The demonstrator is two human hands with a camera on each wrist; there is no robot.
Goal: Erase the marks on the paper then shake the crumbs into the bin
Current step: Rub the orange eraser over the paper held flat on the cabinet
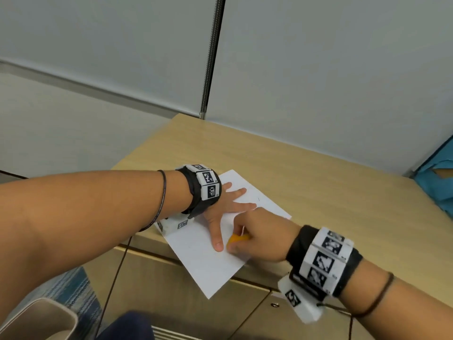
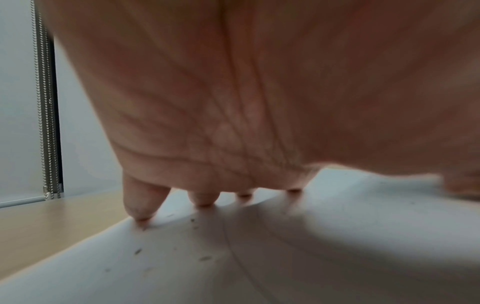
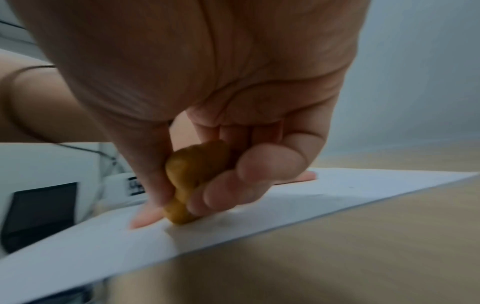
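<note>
A white sheet of paper [image 1: 208,261] lies at an angle on the wooden desk [image 1: 318,182], its near corner hanging over the front edge. My left hand [image 1: 228,204] presses flat on the sheet with straight, spread fingers [image 2: 141,205]. My right hand [image 1: 255,239] pinches an orange eraser [image 1: 236,239] between thumb and fingers, and its lower end [image 3: 182,214] touches the paper beside my left thumb. A faint short mark [image 1: 259,199] shows on the sheet near the left fingertips. Small dark crumbs [image 2: 202,258] lie scattered on the paper [image 2: 337,236]. A beige bin [image 1: 41,320] stands on the floor at lower left.
The desk sits in a corner of pale partition walls [image 1: 318,69]. Cabinet fronts [image 1: 157,285] run below the desk's front edge. A teal object [image 1: 438,182] sits at the far right of the desk. A thin cable [image 1: 115,273] hangs from my left wrist.
</note>
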